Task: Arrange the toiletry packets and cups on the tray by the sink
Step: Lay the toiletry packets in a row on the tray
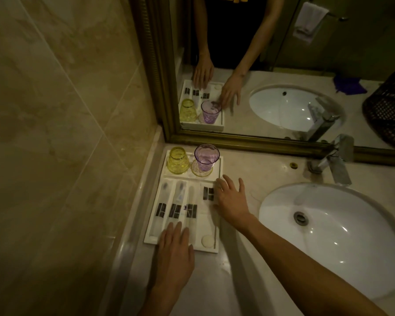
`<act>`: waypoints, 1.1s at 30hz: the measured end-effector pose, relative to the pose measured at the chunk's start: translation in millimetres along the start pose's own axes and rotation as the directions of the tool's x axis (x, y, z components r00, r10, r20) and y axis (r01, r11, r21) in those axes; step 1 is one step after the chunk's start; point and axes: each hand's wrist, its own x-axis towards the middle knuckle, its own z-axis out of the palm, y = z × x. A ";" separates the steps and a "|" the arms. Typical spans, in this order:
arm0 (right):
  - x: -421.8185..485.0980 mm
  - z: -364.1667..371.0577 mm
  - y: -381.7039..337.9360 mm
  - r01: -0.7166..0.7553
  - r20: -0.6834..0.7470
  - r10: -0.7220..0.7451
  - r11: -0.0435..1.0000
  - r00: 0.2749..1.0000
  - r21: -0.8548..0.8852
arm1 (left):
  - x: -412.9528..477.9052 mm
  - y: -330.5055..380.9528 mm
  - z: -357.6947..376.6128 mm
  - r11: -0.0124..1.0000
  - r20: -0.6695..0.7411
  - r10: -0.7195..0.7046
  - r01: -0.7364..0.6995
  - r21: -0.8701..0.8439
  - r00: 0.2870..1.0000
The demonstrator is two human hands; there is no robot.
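Note:
A white tray lies on the counter left of the sink. At its far end a yellow cup stands upside down beside an upright purple cup. Three long toiletry packets lie side by side in the tray's left part, and a flat packet lies in the right part. A small round soap sits at the near right corner. My left hand rests flat on the near ends of the long packets, fingers apart. My right hand lies spread over the flat packet's right edge and the tray rim.
An oval white sink fills the counter to the right, with a chrome faucet behind it. A gold-framed mirror runs along the back. A tiled wall closes the left side. A dark basket shows in the mirror.

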 end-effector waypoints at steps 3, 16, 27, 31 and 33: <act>6.4 -3.3 -7.6 -0.016 0.034 0.016 1.000 0.999 0.005 | -1.3 -0.9 0.0 1.000 0.033 -0.012 0.012 0.010 0.999; 4.4 -2.9 -25.1 0.012 0.038 -0.014 0.999 0.999 0.047 | -5.2 -14.1 5.4 0.998 0.030 0.028 -0.030 0.056 0.999; -17.2 9.2 -57.7 0.345 -0.044 -0.342 0.935 0.939 0.078 | -4.6 -19.2 7.2 1.000 0.059 0.020 -0.021 0.014 0.998; -20.5 10.3 -60.8 0.302 -0.022 -0.302 0.950 0.953 0.076 | -5.5 -17.5 8.0 0.999 0.072 0.035 -0.038 0.030 0.997; -20.6 10.6 -62.9 0.291 -0.043 -0.289 0.954 0.956 0.074 | -5.8 -18.9 9.2 0.998 0.076 0.036 -0.040 0.042 0.996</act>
